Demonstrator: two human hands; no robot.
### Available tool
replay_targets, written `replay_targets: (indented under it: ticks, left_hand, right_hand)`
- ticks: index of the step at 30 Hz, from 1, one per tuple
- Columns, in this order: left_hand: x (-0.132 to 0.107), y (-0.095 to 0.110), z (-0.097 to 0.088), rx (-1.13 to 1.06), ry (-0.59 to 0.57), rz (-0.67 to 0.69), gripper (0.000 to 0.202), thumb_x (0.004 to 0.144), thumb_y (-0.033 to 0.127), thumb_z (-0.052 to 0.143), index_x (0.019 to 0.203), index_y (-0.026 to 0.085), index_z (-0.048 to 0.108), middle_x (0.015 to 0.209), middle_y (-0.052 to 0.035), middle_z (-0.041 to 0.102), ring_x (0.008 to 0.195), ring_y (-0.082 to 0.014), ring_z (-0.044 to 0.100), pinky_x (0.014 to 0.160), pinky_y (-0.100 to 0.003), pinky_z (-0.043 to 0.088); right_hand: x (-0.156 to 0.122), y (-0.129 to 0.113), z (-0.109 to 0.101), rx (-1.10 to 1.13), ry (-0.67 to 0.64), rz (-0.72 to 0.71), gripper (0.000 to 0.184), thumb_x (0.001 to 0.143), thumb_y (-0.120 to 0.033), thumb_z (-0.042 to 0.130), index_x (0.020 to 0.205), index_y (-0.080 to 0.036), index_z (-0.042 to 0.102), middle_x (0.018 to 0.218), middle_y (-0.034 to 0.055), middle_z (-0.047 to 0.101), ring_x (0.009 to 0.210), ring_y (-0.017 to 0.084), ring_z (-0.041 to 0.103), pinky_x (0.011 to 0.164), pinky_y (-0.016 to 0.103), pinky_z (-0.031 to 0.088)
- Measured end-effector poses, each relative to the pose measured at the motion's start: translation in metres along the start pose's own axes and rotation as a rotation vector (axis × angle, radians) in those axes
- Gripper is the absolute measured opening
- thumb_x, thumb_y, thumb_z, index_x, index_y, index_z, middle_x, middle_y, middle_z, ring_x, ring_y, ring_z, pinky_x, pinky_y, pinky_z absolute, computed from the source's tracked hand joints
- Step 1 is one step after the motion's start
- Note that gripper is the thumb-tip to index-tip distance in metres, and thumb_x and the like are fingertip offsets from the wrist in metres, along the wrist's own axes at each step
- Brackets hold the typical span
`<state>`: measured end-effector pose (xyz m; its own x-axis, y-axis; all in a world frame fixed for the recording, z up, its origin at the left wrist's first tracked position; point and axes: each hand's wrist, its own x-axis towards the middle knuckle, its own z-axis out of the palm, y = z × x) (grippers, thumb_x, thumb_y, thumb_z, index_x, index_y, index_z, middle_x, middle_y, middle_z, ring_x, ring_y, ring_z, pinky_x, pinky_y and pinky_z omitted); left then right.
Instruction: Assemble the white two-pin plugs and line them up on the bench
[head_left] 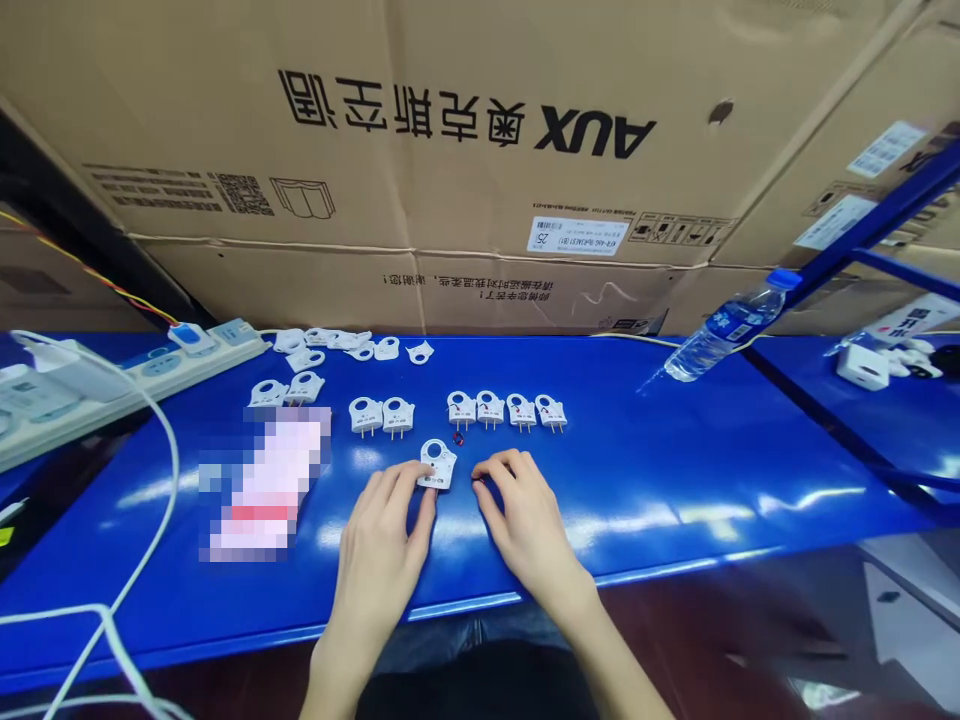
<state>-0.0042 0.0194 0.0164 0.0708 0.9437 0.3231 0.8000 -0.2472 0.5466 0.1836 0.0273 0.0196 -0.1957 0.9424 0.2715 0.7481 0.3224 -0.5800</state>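
Observation:
My left hand (388,520) pinches a white plug housing (437,462) with a round hole, between thumb and fingers, just above the blue table. To its right, my right hand (525,500) rests with curled fingers and the thumb against them; whatever is between those fingertips is too small or hidden to name. Just beyond the hands lies a small red and black coil of wire (458,438). Behind it stands a row of several white plugs (490,408) with metal prongs toward me, some with red bits inside. Two similar plugs (397,417) sit to the left.
A pile of white plastic parts (337,342) lies at the back left, near a power strip (161,370) and a white cable (169,450). A blurred pink packet (270,485) lies left. A water bottle (731,325) leans at right. Large cartons (420,190) stand behind.

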Motion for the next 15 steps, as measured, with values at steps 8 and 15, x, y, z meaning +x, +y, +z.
replay_targets:
  ticks: [8, 15]
  left_hand:
    - [0.0, 0.0, 0.001, -0.055, 0.017, 0.015, 0.018, 0.103, 0.032, 0.05, 0.115, 0.025, 0.061, 0.108, -0.0054, 0.072, 0.101, -0.0249, 0.069, 0.088, -0.039, 0.054]
    - [-0.001, 0.002, 0.0, -0.073, -0.004, 0.011, 0.019, 0.102, 0.031, 0.05, 0.115, 0.025, 0.063, 0.11, -0.0057, 0.073, 0.103, -0.0255, 0.069, 0.091, -0.042, 0.054]
  right_hand:
    - [0.002, 0.002, -0.006, -0.059, -0.076, -0.062, 0.015, 0.107, -0.018, 0.046, 0.105, -0.023, 0.06, 0.104, 0.0066, 0.068, 0.094, 0.025, 0.06, 0.085, 0.04, 0.051]
    - [0.014, 0.005, -0.022, -0.281, -0.274, -0.284, 0.022, 0.106, -0.019, 0.049, 0.123, -0.019, 0.063, 0.105, 0.0096, 0.066, 0.098, 0.026, 0.061, 0.078, 0.037, 0.054]
